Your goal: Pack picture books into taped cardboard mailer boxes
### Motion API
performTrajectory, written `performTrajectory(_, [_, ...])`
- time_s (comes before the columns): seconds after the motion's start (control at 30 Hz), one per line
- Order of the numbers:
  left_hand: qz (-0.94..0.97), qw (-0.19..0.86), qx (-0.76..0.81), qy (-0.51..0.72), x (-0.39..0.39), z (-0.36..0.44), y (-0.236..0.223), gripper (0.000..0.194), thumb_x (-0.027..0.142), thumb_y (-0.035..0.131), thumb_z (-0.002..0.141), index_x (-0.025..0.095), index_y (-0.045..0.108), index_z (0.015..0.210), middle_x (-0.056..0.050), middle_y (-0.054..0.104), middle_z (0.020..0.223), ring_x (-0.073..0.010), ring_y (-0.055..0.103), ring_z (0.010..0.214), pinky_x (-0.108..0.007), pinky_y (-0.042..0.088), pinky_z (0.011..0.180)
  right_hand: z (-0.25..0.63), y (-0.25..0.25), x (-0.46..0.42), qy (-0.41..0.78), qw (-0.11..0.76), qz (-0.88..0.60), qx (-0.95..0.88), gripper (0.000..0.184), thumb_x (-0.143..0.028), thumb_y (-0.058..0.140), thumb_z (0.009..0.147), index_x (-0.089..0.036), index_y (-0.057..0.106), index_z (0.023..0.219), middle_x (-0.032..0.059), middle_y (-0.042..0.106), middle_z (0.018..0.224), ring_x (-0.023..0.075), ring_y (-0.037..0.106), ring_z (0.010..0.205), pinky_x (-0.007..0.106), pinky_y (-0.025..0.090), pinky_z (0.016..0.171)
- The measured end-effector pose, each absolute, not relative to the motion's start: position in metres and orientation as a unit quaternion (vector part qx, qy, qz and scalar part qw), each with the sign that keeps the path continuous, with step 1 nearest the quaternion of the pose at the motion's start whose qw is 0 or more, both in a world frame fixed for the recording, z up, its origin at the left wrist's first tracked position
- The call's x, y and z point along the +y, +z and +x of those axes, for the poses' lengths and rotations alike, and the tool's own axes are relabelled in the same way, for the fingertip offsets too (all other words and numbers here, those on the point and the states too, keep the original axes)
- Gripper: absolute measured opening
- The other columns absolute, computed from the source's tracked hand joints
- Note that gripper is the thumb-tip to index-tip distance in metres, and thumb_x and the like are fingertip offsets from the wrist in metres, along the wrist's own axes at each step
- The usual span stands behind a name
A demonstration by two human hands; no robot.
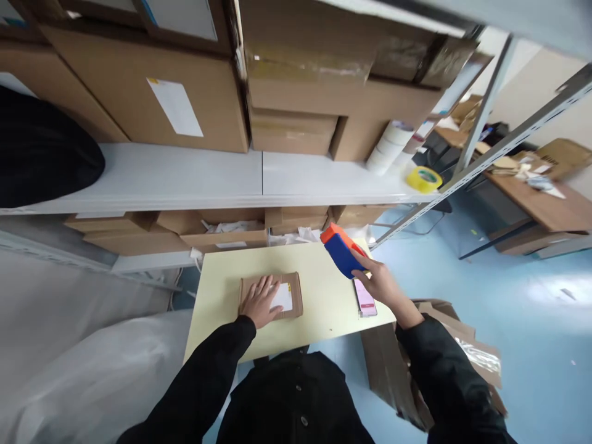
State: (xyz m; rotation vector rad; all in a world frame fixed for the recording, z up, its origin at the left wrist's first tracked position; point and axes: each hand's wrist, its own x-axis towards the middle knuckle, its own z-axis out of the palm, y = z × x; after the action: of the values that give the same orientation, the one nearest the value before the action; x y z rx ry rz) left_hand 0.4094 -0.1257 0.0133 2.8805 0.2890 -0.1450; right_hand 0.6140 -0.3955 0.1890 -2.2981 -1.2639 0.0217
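Note:
My left hand (259,301) lies flat with fingers spread on a small brown cardboard parcel (293,295) that carries a white label (283,297). The parcel rests on a pale yellow table (319,308). My right hand (379,282) is closed round a blue handheld device with an orange end (339,249), held above the table's right side and tilted toward the parcel. A phone with a pink screen (365,298) lies on the table just under that hand.
A white shelf (208,176) behind the table carries big cardboard boxes (152,92), paper rolls (388,148) and a yellow tape roll (424,179). Flattened cardboard (393,370) lies on the blue floor at right. White bags (83,370) sit at left. A wooden desk (546,203) stands far right.

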Motion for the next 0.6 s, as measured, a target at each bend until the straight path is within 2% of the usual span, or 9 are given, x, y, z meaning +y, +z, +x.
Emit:
performTrajectory(0.13, [0.984, 0.125, 0.121, -0.038, -0.131, 0.409, 0.01, 0.067, 0.042, 0.054, 0.08, 0.02, 0.041, 0.142, -0.013, 0.03, 0.153, -0.0323, 0.024, 0.142, -0.051, 0.019, 0.112, 0.655, 0.24, -0.374, -0.118, 0.236, -0.87, -0.417, 0.047, -0.031, 0.051, 0.09, -0.02, 0.05, 0.136, 0.0113, 0.07, 0.109, 0.0275, 0.066, 0.098, 0.039, 0.052, 0.085])
performTrajectory(0.23, [0.982, 0.13, 0.137, -0.032, -0.135, 0.41, 0.008, 0.066, 0.042, 0.052, 0.08, 0.02, 0.042, 0.141, -0.013, 0.031, 0.152, -0.0328, 0.025, 0.141, -0.052, 0.021, 0.111, 0.697, 0.259, -0.334, -0.179, 0.194, -0.88, -0.394, 0.043, -0.029, 0.05, 0.089, -0.017, 0.055, 0.13, 0.0141, 0.069, 0.11, 0.0302, 0.063, 0.101, 0.042, 0.048, 0.088])
performTrajectory(0.37, [0.977, 0.143, 0.152, -0.046, -0.137, 0.411, 0.015, 0.068, 0.043, 0.053, 0.077, 0.022, 0.043, 0.141, -0.011, 0.032, 0.152, -0.0319, 0.026, 0.141, -0.05, 0.023, 0.112, 0.743, 0.264, -0.281, -0.167, 0.139, -0.894, -0.391, 0.036, -0.021, 0.051, 0.087, -0.014, 0.06, 0.121, 0.0166, 0.069, 0.107, 0.0301, 0.058, 0.107, 0.04, 0.042, 0.095])
performTrajectory(0.5, [0.972, 0.163, 0.159, -0.064, -0.138, 0.411, 0.027, 0.069, 0.042, 0.053, 0.077, 0.022, 0.043, 0.141, -0.011, 0.029, 0.153, -0.0309, 0.024, 0.142, -0.05, 0.023, 0.113, 0.766, 0.257, -0.25, -0.123, 0.095, -0.915, -0.371, 0.031, -0.017, 0.051, 0.086, -0.011, 0.061, 0.114, 0.0174, 0.069, 0.097, 0.0276, 0.061, 0.097, 0.037, 0.041, 0.091])
performTrajectory(0.6, [0.968, 0.17, 0.167, -0.073, -0.139, 0.411, 0.031, 0.069, 0.041, 0.053, 0.076, 0.022, 0.042, 0.142, -0.011, 0.03, 0.153, -0.0304, 0.024, 0.142, -0.05, 0.024, 0.113, 0.778, 0.25, -0.24, -0.127, 0.105, -0.915, -0.369, 0.031, -0.018, 0.05, 0.087, -0.011, 0.06, 0.115, 0.0171, 0.069, 0.094, 0.027, 0.061, 0.093, 0.037, 0.041, 0.09])
